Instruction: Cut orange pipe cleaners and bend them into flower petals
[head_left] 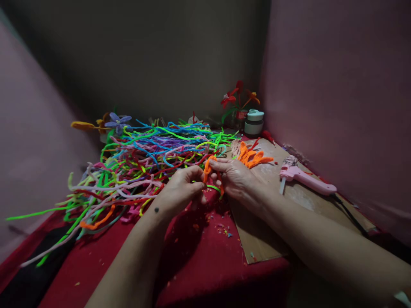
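Observation:
Between my two hands is a bent orange pipe cleaner [207, 169], folded into a narrow loop. My left hand [184, 187] pinches its lower left side between thumb and finger. The fingers of my right hand [236, 177] close on its upper right part. A short green pipe cleaner piece [213, 187] shows just under the fingers; whether it joins the orange one I cannot tell. Just beyond my right hand, an orange pipe cleaner flower piece [252, 156] with looped petals lies on a cardboard sheet [257, 239].
A large tangle of colourful pipe cleaners [141, 167] covers the left and back of the red cloth [192, 273]. A pink glue gun [305, 177] with its cord rests on the cardboard. Behind stand a lidded jar [254, 123], red flowers [231, 97] and a purple flower [118, 122].

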Motion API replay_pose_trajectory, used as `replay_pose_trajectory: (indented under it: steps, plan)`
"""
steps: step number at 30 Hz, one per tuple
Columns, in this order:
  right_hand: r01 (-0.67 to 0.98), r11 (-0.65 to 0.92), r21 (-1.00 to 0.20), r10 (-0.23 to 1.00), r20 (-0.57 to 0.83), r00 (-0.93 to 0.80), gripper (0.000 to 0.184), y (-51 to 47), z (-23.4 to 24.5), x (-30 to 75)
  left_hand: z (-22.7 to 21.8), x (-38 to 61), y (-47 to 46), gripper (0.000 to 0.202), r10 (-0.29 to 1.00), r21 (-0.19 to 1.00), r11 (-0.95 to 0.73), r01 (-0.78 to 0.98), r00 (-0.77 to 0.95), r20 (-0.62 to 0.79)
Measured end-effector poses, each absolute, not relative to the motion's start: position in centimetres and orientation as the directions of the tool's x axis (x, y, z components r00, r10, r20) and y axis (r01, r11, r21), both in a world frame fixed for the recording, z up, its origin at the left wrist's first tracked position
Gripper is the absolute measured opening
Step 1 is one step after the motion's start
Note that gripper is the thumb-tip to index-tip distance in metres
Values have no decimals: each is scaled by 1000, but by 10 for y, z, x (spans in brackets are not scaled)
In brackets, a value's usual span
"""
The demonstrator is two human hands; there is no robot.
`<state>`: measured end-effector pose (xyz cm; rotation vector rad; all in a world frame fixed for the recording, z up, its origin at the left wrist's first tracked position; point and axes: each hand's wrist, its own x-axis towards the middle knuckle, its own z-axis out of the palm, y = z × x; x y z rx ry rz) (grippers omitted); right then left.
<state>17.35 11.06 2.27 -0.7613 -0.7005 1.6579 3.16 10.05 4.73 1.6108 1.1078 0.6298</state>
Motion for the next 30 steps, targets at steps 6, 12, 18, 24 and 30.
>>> replay_pose_trajectory:
  steps: [6, 12, 18, 24, 30]
  plan:
    - [-590, -120, -798, 989, -49, -136, 10, 109, 23, 173, 46, 29, 102, 19, 822, 986, 159, 51, 546, -161]
    - [-613, -129, -780, 981, -11, -194, 17, 109, 19, 173, 37, 33, 105, 15, 840, 981, 175, -84, 533, -104]
    - [-468, -38, -883, 973, 74, -219, 19, 106, 22, 174, 39, 30, 106, 16, 934, 999, 44, -18, 355, -35]
    - [-98, 2, -995, 977, 23, -213, 9, 97, 36, 177, 45, 27, 106, 18, 988, 995, -92, 32, 124, 87]
    - [-303, 8, -953, 956, 96, -278, 17, 98, 31, 173, 48, 27, 107, 17, 984, 994, -107, 13, 142, 104]
